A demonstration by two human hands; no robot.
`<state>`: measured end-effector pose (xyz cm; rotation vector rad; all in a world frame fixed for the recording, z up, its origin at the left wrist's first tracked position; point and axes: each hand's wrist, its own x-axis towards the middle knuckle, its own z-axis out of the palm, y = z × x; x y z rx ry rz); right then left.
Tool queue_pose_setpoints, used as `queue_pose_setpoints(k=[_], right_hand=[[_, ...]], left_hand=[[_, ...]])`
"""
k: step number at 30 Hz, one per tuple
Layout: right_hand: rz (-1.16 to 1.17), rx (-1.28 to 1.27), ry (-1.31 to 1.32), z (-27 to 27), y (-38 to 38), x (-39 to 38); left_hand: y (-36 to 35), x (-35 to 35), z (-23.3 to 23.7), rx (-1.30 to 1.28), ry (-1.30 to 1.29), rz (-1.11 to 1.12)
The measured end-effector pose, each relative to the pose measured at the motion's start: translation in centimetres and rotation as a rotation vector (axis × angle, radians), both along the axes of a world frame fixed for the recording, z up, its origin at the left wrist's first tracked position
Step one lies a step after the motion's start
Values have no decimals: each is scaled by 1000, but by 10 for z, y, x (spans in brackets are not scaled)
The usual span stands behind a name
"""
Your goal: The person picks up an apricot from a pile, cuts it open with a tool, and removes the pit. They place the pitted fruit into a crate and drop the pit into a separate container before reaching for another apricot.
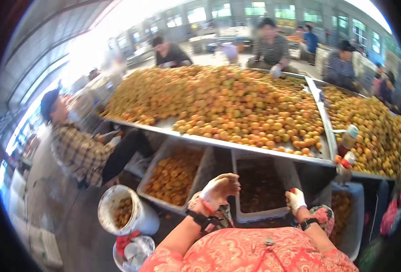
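My left hand (220, 188), in a pale glove with bare fingertips, is raised above the near edge of a bin, its fingers loosely curved and nothing visible in them. My right hand (295, 200), also gloved, is closed at the bin's right side; a small red bit shows at its fingers, too small to name. Between the hands stands the grey plastic bin (261, 216) with dark contents low inside. Beyond it, a metal-edged sorting table (255, 147) carries a large heap of small orange-yellow fruit (236, 104).
A bin of orange pieces (175, 177) stands left, near a white bucket (150, 222) and a small tub (118, 258) with red cloth. Another bin (357, 213) is right. Bottles (347, 140) stand by the table divider (320, 109). A person in plaid (80, 152) sits left; others work beyond.
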<state>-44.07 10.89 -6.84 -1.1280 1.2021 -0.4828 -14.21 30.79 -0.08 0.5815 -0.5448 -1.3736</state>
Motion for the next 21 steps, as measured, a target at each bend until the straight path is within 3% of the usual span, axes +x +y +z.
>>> queue_pose_setpoints(k=[21], right_hand=[[-166,-77,169,-10,-1,-78]], left_hand=[[-27,-28,-4,-101,41,-23]])
